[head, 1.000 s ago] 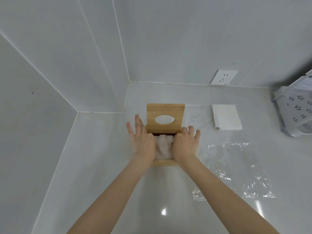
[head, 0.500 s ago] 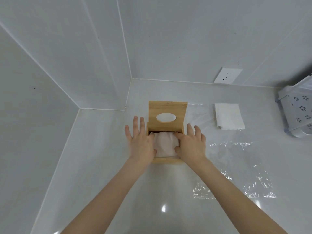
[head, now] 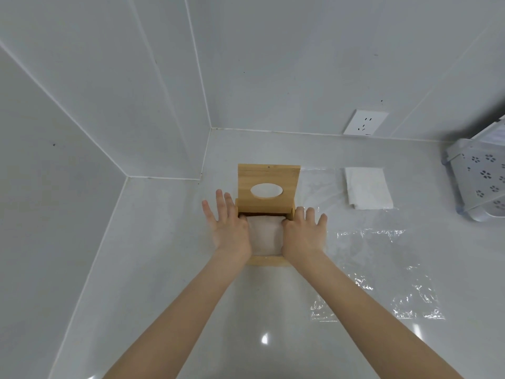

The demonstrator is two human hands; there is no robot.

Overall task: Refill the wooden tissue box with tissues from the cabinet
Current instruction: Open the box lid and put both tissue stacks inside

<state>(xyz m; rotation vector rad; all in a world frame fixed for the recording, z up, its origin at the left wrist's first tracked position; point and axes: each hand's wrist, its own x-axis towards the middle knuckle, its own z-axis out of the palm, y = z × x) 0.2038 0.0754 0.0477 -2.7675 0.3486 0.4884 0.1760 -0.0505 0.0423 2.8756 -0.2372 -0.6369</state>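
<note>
The wooden tissue box (head: 267, 260) sits on the white counter near the corner. Its hinged lid (head: 267, 173) with an oval slot stands raised at the back. A white stack of tissues (head: 265, 236) lies inside the box. My left hand (head: 228, 224) rests flat over the box's left side, thumb on the tissues, fingers spread. My right hand (head: 303, 232) lies the same way on the right side, thumb pressing the stack's edge. Neither hand grips anything.
A folded white tissue (head: 367, 191) lies to the right of the box. Crumpled clear plastic wrap (head: 382, 272) is spread over the counter at right. A white perforated basket (head: 483, 181) stands at the far right edge. A wall socket (head: 365, 123) is behind.
Both hands shifted slightly outward and pressed the tissues lower; the stack now lies flatter inside the box. The lid stays raised.
</note>
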